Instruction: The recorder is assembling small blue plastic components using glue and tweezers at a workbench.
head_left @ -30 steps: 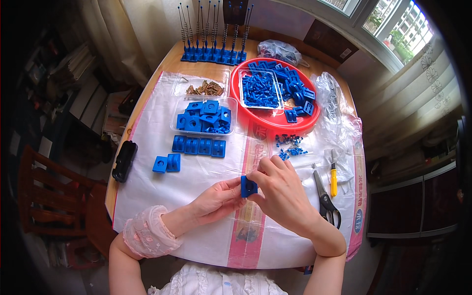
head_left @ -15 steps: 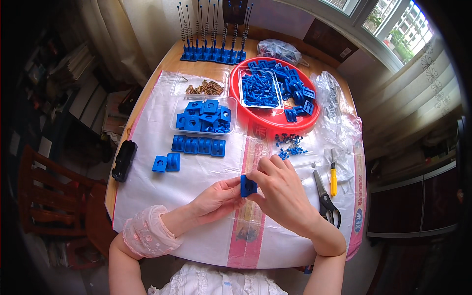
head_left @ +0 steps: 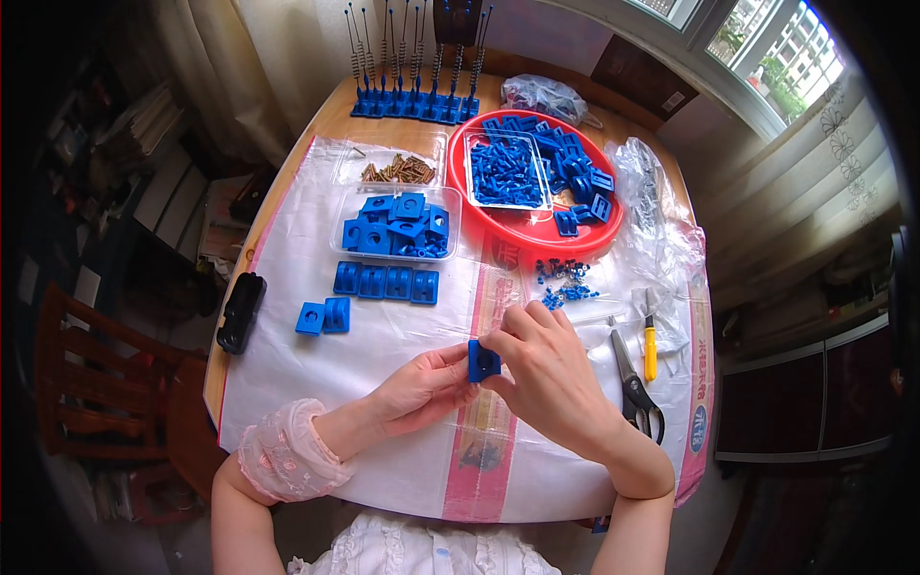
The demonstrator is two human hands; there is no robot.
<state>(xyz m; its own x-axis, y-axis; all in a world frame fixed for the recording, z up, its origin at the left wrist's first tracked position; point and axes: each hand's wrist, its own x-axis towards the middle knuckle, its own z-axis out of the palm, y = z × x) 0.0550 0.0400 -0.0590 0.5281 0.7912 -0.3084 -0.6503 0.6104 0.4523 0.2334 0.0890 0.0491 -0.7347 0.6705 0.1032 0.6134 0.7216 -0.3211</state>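
Observation:
A square blue plastic block [head_left: 485,362] with a round hole is held up over the striped sheet, at the near middle of the table. My left hand [head_left: 428,387] grips its left edge, fingers and thumb closed. My right hand [head_left: 546,369] pinches the same block from the top and right; what its fingertips do behind the block is hidden. Farther off to the left, a row of several like blue blocks [head_left: 386,283] stands on the sheet, and a pair of blue blocks [head_left: 324,316] sits nearer. Small blue and metal bits [head_left: 567,286] lie loose just beyond my right hand.
A clear box [head_left: 347,247] of blue blocks stands beyond the row, with brass screws [head_left: 399,170] behind. The red basin [head_left: 460,182] holds blue parts. Scissors [head_left: 636,395] and a yellow-handled screwdriver [head_left: 651,350] lie right, a black case [head_left: 241,313] left. Spring-topped blue pieces [head_left: 416,103] stand far back.

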